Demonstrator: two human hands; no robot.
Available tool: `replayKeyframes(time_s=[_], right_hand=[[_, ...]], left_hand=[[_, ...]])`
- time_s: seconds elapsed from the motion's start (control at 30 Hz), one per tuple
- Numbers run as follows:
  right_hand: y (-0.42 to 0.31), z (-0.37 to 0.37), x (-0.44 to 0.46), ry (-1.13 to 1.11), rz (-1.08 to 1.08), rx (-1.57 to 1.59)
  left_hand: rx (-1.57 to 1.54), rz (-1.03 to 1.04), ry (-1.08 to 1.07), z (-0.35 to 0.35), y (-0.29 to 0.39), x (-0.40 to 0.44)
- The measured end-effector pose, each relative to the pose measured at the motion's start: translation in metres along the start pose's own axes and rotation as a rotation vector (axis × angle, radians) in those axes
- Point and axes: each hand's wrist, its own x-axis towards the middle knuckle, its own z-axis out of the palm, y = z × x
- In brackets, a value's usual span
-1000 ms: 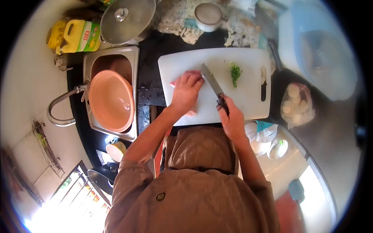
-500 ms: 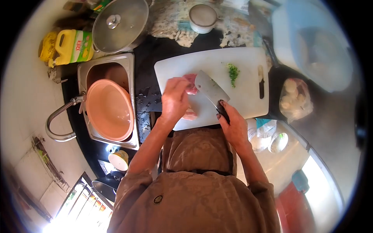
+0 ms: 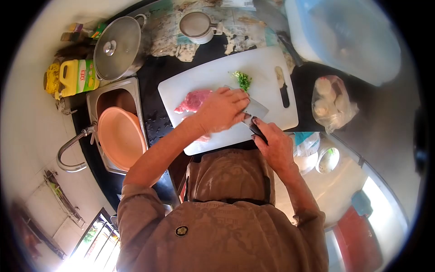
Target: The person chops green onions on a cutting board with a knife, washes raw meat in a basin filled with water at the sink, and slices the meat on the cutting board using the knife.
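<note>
A white cutting board (image 3: 217, 75) lies tilted on the dark counter. My right hand (image 3: 275, 145) grips the black handle of a cleaver (image 3: 257, 109), whose blade lies low over the board. Over the blade is my left hand (image 3: 223, 109), its fingers spread; whether it touches the metal is unclear, and it hides part of the blade. Red raw meat (image 3: 193, 100) rests on the board to the left of my left hand. A second, paler piece (image 3: 203, 137) is partly covered by my left forearm. Chopped green herbs (image 3: 242, 80) form a small pile just beyond the blade.
To the left are a sink (image 3: 137, 93) with an orange basin (image 3: 120, 136), a lidded pot (image 3: 118, 47) and a yellow jug (image 3: 72, 78). A lidded cup (image 3: 196, 27) stands beyond the board. On the right are a plastic bag (image 3: 333, 104) and a pale blue tub (image 3: 349, 41).
My left hand has come off the meat and moved right, over the cleaver blade. The blade has turned flatter. The whole view has shifted and rotated.
</note>
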Motion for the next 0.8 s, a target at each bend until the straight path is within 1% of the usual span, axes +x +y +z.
replayKeyframes(time_s=[0.03, 0.1, 0.13, 0.17, 0.23, 0.27, 0.3, 0.33, 0.37, 0.43, 0.47, 0.5, 0.53, 0.57, 0.6, 0.63, 0.7, 0.73, 0.8], right_hand=[[0.003, -0.002, -0.002, -0.001, -0.01, -0.001], [0.004, -0.012, -0.008, -0.006, 0.021, 0.027], [0.005, -0.016, -0.011, -0.013, 0.051, 0.049], [0.006, -0.018, -0.013, -0.011, 0.052, 0.051], [0.01, -0.022, -0.017, 0.03, 0.069, 0.16], [0.012, -0.02, -0.018, 0.028, 0.068, 0.162], [0.015, -0.016, -0.019, 0.08, 0.055, 0.246], [0.017, -0.01, -0.019, 0.133, 0.041, 0.331], [0.021, -0.004, -0.021, 0.126, 0.034, 0.336], [0.022, 0.005, -0.021, 0.015, 0.197, 0.686], [0.021, 0.008, -0.021, 0.006, 0.193, 0.689], [0.015, 0.008, -0.02, -0.059, 0.353, 0.91], [0.011, 0.009, -0.017, -0.126, 0.511, 1.124], [0.007, 0.012, -0.012, -0.137, 0.504, 1.12], [0.001, 0.015, -0.009, -0.139, 0.531, 1.119], [-0.004, 0.018, -0.007, -0.142, 0.56, 1.118], [-0.008, 0.026, -0.001, -0.155, 0.555, 1.11], [-0.01, 0.031, 0.001, -0.157, 0.556, 1.101], [-0.009, 0.042, 0.002, -0.131, 0.553, 1.107]], left_hand=[[0.0, 0.003, -0.007, -0.001, -0.006, 0.005], [0.031, -0.168, -0.095, -0.009, -0.019, 0.014], [0.06, -0.176, -0.021, -0.017, -0.023, 0.017], [0.062, -0.174, -0.023, -0.019, -0.026, 0.017], [-0.4, -0.537, 0.247, -0.02, -0.03, 0.017], [-0.517, -0.624, 0.324, -0.02, -0.033, 0.017], [-0.514, -0.63, 0.325, -0.019, -0.034, 0.017], [-0.746, -0.711, 0.445, -0.017, -0.037, 0.014], [-0.978, -0.785, 0.569, -0.015, -0.04, 0.011], [-0.991, -0.813, 0.578, -0.013, -0.051, 0.001], [-1.015, -0.834, 0.574, -0.012, -0.055, -0.005], [-1.014, -0.843, 0.58, -0.015, -0.051, -0.007], [-0.98, -0.855, 0.519, -0.018, -0.048, -0.007], [-0.946, -0.867, 0.459, -0.02, -0.046, -0.006], [-0.927, -0.644, 0.445, -0.022, -0.047, -0.008], [-0.925, -0.657, 0.45, -0.023, -0.045, -0.012], [-1.465, -0.783, 0.51, -0.028, -0.045, -0.017], [-1.463, -0.785, 0.519, -0.025, -0.05, -0.022], [-1.314, -0.956, 0.622, -0.017, -0.065, -0.032]])
